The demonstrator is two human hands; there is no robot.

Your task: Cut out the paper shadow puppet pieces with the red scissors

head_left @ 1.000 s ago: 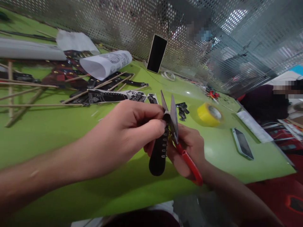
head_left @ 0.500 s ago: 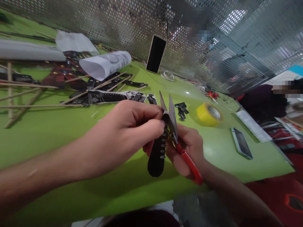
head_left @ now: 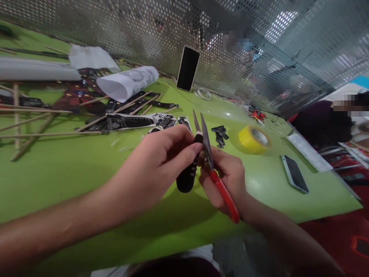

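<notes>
My left hand [head_left: 170, 154] pinches a black paper strip [head_left: 186, 181] with small pale marks along its edge, the rounded lower end hanging below my fingers. In my right hand [head_left: 227, 177] are scissors with red handles [head_left: 226, 198], my fingers closed round them. The scissor blades point up and stand slightly apart, with the top end of the strip at them. Beyond my hands lie a printed black-and-white paper piece [head_left: 135, 121] and a small pile of black cut pieces [head_left: 220, 135].
Wooden sticks [head_left: 52, 134] and a rolled printed paper [head_left: 129, 82] lie at left. A phone [head_left: 188, 69] leans at the perforated screen [head_left: 138, 34]. Yellow tape [head_left: 250, 139], another phone [head_left: 295, 174] and a white strip [head_left: 309, 153] are at right. A person [head_left: 323, 123] is at far right.
The black strip has moved up and left, and less of it shows below my left fingers. The scissor blades are closer together. My right hand has shifted slightly left.
</notes>
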